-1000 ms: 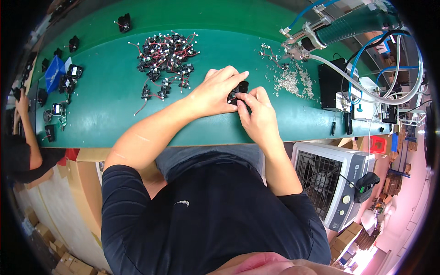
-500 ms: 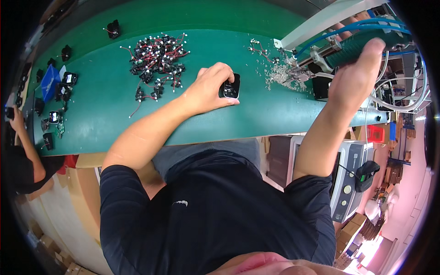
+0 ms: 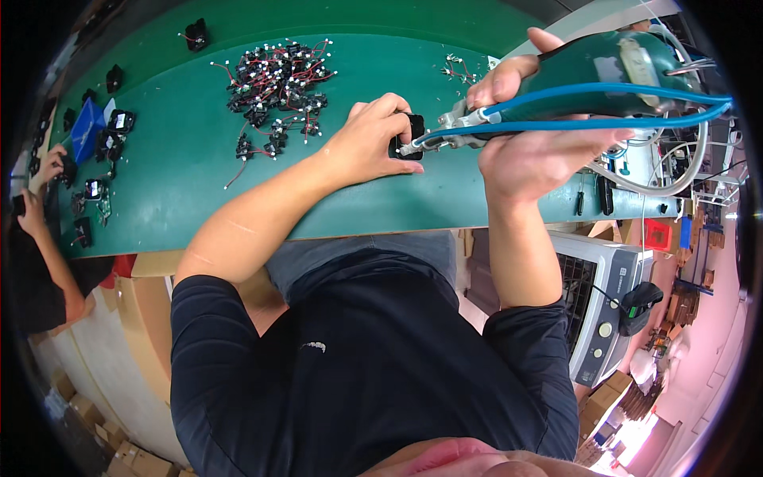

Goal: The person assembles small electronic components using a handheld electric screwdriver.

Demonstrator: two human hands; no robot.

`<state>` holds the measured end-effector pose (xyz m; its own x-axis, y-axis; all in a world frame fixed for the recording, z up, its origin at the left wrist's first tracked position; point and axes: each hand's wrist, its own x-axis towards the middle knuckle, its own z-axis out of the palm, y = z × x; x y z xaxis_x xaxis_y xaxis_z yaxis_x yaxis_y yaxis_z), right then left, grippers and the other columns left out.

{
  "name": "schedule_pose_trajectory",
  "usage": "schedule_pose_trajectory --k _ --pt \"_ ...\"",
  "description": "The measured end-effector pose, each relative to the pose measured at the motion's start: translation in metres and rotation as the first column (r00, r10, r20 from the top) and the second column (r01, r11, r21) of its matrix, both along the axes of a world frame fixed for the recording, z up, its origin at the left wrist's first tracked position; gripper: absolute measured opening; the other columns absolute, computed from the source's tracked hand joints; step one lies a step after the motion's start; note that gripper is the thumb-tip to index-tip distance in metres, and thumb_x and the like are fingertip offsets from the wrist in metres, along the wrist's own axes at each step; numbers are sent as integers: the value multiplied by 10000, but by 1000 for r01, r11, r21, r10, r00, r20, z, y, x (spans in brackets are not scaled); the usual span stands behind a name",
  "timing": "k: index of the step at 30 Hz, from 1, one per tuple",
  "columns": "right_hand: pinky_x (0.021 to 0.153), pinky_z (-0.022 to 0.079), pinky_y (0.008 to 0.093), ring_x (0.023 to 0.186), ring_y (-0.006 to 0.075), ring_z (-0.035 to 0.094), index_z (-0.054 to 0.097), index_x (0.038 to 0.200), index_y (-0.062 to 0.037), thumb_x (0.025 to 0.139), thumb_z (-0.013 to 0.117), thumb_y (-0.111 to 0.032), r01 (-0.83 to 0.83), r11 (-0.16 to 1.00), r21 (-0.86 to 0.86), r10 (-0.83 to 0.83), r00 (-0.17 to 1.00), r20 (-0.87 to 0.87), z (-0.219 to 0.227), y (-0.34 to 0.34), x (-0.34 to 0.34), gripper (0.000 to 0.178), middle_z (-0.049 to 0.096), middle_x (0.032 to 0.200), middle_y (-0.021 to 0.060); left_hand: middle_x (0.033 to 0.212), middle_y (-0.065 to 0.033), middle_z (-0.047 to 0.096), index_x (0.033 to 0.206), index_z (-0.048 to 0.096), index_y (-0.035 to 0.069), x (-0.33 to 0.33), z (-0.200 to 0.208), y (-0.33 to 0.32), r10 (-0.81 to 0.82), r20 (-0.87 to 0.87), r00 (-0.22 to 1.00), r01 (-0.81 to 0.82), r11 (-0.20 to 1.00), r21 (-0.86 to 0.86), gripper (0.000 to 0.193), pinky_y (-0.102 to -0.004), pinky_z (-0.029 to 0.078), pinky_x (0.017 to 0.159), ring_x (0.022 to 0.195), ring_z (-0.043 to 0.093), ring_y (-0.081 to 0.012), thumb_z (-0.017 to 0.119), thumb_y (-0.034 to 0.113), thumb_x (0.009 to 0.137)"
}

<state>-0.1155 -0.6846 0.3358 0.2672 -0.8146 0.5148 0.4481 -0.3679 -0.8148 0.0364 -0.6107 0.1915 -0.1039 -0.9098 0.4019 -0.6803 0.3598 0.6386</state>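
Observation:
My left hand (image 3: 367, 141) is closed around the edge of a small black square housing (image 3: 417, 127), steadying it on the green bench. My right hand (image 3: 524, 165) grips a dark green power screwdriver (image 3: 584, 78) with a metal nose and blue hoses. The tool lies almost level, its nose pointing left, and its tip is at the housing beside my left fingers. Whether the tip touches a screw cannot be seen. Part of the right palm is behind the hoses.
A heap of black parts with red wires (image 3: 278, 79) lies beyond my left forearm. At the left stand a blue bin (image 3: 86, 131) and more black housings; a co-worker's hands (image 3: 49, 167) hold a part there. A screwdriver (image 3: 580, 203) lies near the bench's right edge.
My right hand has brought the power screwdriver left from the bench's right side, and its tip has come to the housing. My left hand keeps its hold. The co-worker's second hand has come into view.

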Motion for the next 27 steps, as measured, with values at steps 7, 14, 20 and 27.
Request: schedule_pose_trajectory --k 7,14,20,27 --pt "572 497 322 592 221 559 494 1300 57 798 142 -989 -127 990 -57 132 988 85 -17 -9 -4 1212 554 715 114 1254 -119 563 906 648 68 0 5 1 -1 -4 1000 1 999 51 489 -425 410 958 1144 554 -310 907 435 713" --pt "598 497 342 613 227 553 512 1273 12 806 146 -983 -1 999 41 4 998 -68 -9 -1 -2 1159 558 727 107 1240 -123 574 892 647 72 0 5 0 8 -5 1000 -8 999 33 477 -422 416 949 1143 558 -317 905 433 718" --pt "585 489 341 606 221 545 506 1280 9 825 171 -967 -39 999 36 43 992 -114 -8 -4 1 1128 558 720 92 1232 -125 586 914 650 74 0 3 -1 11 15 1000 -11 1000 8 473 -408 425 928 1094 585 -318 910 416 716" --pt "561 532 293 606 148 602 522 1327 23 1050 312 -683 -121 966 -230 155 978 137 53 1 0 787 627 766 82 1206 -115 581 1243 552 85 -4 7 4 39 -75 996 -33 997 73 760 -420 413 973 1141 577 -312 949 366 659"
